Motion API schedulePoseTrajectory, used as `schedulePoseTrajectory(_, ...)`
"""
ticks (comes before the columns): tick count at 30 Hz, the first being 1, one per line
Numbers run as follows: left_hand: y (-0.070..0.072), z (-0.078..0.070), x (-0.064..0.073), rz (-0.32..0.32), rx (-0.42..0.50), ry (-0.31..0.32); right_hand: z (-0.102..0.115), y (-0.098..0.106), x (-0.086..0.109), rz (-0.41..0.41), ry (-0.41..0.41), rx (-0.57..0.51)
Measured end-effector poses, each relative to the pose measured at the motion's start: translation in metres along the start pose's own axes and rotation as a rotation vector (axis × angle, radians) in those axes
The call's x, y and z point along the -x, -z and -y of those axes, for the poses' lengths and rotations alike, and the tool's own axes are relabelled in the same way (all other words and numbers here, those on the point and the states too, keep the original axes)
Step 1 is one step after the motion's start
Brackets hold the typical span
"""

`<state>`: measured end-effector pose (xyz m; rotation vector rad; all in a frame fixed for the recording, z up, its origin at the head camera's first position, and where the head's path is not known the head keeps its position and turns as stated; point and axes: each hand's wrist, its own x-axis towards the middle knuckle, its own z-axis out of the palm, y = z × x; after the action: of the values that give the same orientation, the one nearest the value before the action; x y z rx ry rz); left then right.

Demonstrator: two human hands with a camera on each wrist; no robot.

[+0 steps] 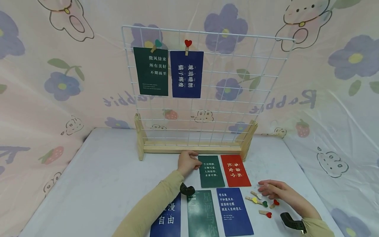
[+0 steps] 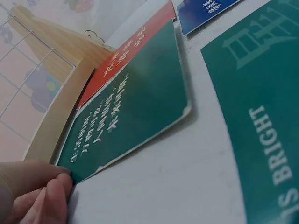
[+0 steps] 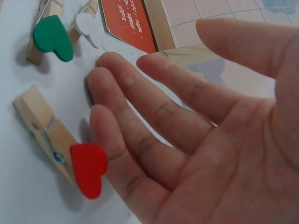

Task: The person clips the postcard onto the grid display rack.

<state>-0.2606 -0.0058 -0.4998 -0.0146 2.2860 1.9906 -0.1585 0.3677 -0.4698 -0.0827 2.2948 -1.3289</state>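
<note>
My left hand [image 1: 188, 163] pinches the upper left corner of a green card [image 1: 211, 171] with white writing. In the left wrist view the thumb and fingers [image 2: 46, 196] meet at that corner, and the card's near edge looks slightly raised. Beside it lies a red card [image 1: 236, 171]. My right hand [image 1: 276, 191] hovers with spread, relaxed fingers by several small wooden clothespins topped with hearts. In the right wrist view a red-heart clothespin [image 3: 88, 170] lies close to the fingertips, with a green-heart clothespin [image 3: 53, 38] and a white-heart clothespin [image 3: 87, 25] farther off. The palm holds nothing.
A white wire grid rack [image 1: 225, 110] stands on a wooden base [image 1: 192, 149] behind the cards. Clipped to it hang a green card [image 1: 151, 71] and a blue card [image 1: 187, 74]. Nearer me lie a blue card [image 1: 170, 223], a green card [image 1: 202, 214] and another blue card [image 1: 235, 212].
</note>
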Motion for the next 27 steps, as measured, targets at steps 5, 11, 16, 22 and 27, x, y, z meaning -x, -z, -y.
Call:
schedulePoseTrajectory(5,0.0018,0.0013,0.0021,0.029,-0.018,-0.005,-0.0012,0.0002,0.0009,-0.008,-0.009,0.002)
schedulePoseTrajectory(11,0.0027,0.0037,0.0008,0.014,0.012,0.008,-0.0011,0.0007,0.0024,-0.016,-0.022,0.005)
schedulePoseTrajectory(16,0.0026,0.0038,0.0002,0.0,-0.003,0.009,-0.0003,0.0021,0.0036,-0.012,-0.021,0.005)
schedulePoseTrajectory(22,0.0007,0.0049,-0.001,-0.018,-0.01,0.002,-0.0021,0.0027,0.0042,-0.008,-0.023,0.009)
schedulePoseTrajectory(27,-0.0006,0.0071,-0.0001,-0.037,-0.009,-0.005,-0.0034,0.0002,0.0037,-0.017,-0.035,0.01)
